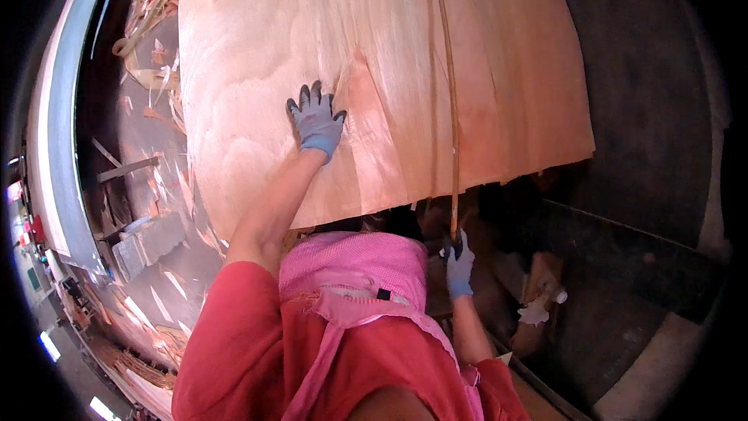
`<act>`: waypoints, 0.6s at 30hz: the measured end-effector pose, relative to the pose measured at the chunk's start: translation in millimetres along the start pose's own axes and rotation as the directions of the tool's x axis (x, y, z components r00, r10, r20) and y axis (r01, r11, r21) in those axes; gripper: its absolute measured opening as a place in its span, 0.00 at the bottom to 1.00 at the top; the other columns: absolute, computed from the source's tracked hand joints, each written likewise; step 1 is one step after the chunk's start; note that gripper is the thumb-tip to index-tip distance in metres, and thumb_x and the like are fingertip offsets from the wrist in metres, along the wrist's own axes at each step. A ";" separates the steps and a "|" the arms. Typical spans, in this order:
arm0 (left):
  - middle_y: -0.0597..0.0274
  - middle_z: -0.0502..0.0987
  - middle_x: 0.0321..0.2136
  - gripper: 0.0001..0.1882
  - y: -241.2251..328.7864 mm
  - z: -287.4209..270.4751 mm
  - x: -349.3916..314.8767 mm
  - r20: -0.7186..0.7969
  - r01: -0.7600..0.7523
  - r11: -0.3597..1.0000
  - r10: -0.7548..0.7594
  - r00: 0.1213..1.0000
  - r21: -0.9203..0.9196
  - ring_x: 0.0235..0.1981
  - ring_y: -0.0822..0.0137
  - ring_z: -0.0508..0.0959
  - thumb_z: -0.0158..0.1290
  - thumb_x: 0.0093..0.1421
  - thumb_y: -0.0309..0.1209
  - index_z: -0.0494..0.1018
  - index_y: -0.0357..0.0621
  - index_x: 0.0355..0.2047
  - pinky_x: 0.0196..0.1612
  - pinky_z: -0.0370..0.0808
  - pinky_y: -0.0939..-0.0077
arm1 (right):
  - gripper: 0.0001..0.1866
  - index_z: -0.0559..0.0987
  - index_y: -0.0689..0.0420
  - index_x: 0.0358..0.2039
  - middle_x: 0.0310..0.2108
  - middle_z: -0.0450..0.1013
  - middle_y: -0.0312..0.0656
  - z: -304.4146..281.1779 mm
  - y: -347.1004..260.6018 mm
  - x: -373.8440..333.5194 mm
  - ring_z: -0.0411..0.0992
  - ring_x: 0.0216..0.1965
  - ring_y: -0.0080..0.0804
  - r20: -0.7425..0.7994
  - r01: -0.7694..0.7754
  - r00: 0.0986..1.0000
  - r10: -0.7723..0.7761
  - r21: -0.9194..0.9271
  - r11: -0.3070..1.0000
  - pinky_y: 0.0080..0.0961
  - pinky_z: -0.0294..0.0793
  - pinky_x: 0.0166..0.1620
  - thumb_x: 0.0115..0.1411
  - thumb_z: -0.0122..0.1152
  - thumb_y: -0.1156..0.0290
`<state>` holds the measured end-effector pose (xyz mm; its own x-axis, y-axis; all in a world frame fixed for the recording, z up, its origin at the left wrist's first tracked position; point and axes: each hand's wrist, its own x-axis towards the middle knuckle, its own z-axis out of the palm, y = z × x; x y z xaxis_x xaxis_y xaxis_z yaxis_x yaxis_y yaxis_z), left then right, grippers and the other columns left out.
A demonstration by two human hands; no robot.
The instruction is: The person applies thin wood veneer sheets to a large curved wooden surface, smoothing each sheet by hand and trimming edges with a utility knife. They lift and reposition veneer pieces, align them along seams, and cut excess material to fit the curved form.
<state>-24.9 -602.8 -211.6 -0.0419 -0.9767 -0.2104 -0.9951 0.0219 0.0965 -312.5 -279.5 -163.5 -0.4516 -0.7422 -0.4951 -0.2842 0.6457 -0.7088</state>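
Note:
A broad sheet of thin wood veneer (265, 23) spreads out in front of me, with wavy grain and a ragged near edge. My left hand (315, 121), in a grey glove with dark fingertips, lies on it with fingers spread. Just right of that hand is a long tapering split (372, 129) showing redder wood. My right hand (460, 265), gloved too, is closed around the near end of a long thin stick (449, 70). The stick runs away from me over the veneer to the top of the view. Its far end is out of sight.
Wood scraps and peeled strips (152, 62) litter the floor on the left, near a grey block (149, 244). Further left stands a long pale-blue panel edge (66, 132). At lower right, a wooden piece (543, 277) with a white object sits beside a dark ledge (623, 242).

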 end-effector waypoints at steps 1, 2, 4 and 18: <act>0.60 0.60 0.66 0.22 0.1 4.3 -1.9 -0.072 -0.018 0.997 0.012 0.997 -0.081 0.69 0.52 0.55 0.54 0.60 0.45 0.75 0.50 0.52 0.68 0.48 0.42 | 0.25 0.69 0.58 0.62 0.32 0.74 0.41 -1.9 1.1 1.5 0.70 0.30 0.26 0.017 -0.038 0.999 0.039 -0.037 0.999 0.25 0.72 0.34 0.64 0.54 0.80; 0.61 0.62 0.66 0.20 -3.3 7.8 -6.0 -0.089 -0.058 0.983 0.042 0.995 -0.174 0.68 0.53 0.56 0.55 0.60 0.43 0.76 0.49 0.49 0.68 0.50 0.46 | 0.27 0.68 0.56 0.63 0.35 0.76 0.44 -3.7 2.0 3.1 0.71 0.32 0.28 0.034 -0.075 0.996 0.078 -0.074 0.994 0.26 0.73 0.37 0.63 0.54 0.81; 0.63 0.64 0.64 0.16 -8.2 11.2 -22.9 -0.137 -0.140 0.927 0.098 0.986 -0.349 0.67 0.54 0.58 0.56 0.59 0.39 0.79 0.47 0.45 0.68 0.53 0.53 | 0.28 0.67 0.55 0.64 0.38 0.77 0.47 -6.6 4.3 6.1 0.73 0.34 0.31 0.048 -0.089 0.994 0.095 -0.108 0.990 0.27 0.74 0.39 0.63 0.54 0.80; 0.43 0.76 0.52 0.27 -252.8 -51.7 -223.0 0.299 0.637 0.763 -0.585 0.754 -0.111 0.57 0.48 0.74 0.55 0.57 0.40 0.71 0.43 0.56 0.59 0.69 0.58 | 0.21 0.72 0.58 0.59 0.22 0.73 0.37 -15.4 -25.6 43.1 0.69 0.22 0.20 -0.022 0.050 0.999 -0.050 0.002 0.999 0.23 0.70 0.29 0.68 0.56 0.66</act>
<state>240.6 -401.6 -138.8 0.5242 -0.6851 -0.5058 -0.7759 -0.6290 0.0479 -337.7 -325.3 -158.9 -0.4550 -0.7696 -0.4479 -0.3050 0.6073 -0.7336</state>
